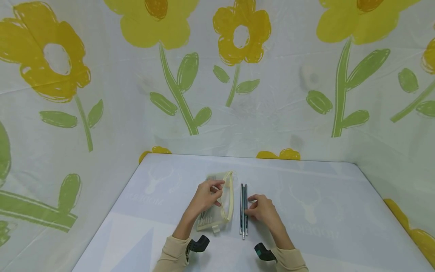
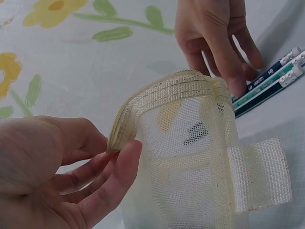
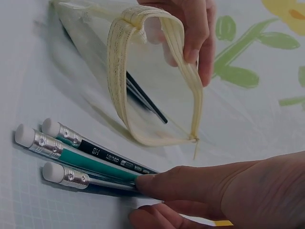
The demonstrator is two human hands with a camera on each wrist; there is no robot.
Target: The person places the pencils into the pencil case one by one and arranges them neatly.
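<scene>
A pale yellow mesh zip pouch [image 1: 217, 211] lies on the table with its zipped mouth spread wide. My left hand [image 1: 206, 195] pinches the zipper edge [image 2: 125, 126] between thumb and fingers, lifting it. Dark pencils [image 3: 147, 100] show inside through the mouth. Right of the pouch, three pencils [image 1: 243, 211], dark and green with white erasers, lie side by side on the table. My right hand [image 1: 264, 209] is at their right side. One fingertip [image 3: 145, 182] touches the pencils, while the other fingers lie apart below; no grip around them shows.
The white table [image 1: 323, 211] carries faint printed deer heads. Flower-patterned cloth walls [image 1: 272, 113] rise behind and at the sides. A fabric tab [image 2: 259, 174] sticks out from the pouch's near end. Black wrist cameras [image 1: 199, 244] sit on both forearms.
</scene>
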